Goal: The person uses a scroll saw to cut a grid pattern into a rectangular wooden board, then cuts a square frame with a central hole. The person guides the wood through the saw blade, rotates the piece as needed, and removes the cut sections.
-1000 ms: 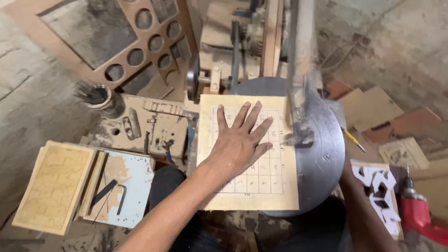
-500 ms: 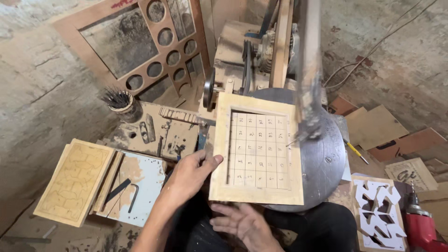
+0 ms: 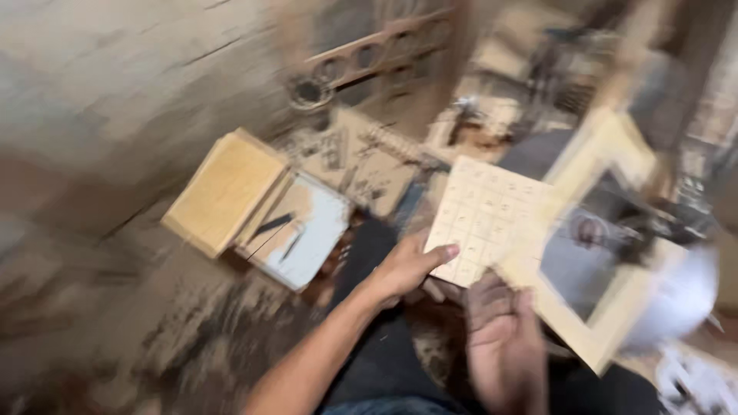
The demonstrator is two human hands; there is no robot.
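Observation:
The view is heavily blurred. My left hand (image 3: 407, 269) grips a pale square panel marked with a grid (image 3: 484, 219) by its lower left corner, thumb on top and fingers beneath. The panel is out of a light wooden square frame (image 3: 573, 334), which lies tilted to its right with an open middle. My right hand (image 3: 500, 330) is just below the panel, at the frame's lower left edge. Blur hides whether it grips the frame.
A stack of light wooden boards (image 3: 223, 188) and a pale panel with dark marks (image 3: 304, 230) lie on the dusty floor to the left. A brown board with round holes (image 3: 369, 54) leans at the back. A round grey metal machine table (image 3: 680, 296) is under the frame.
The gridded panel has come out of the frame and moved left in my left hand. The frame now shows an open middle. The view has swung and blurred.

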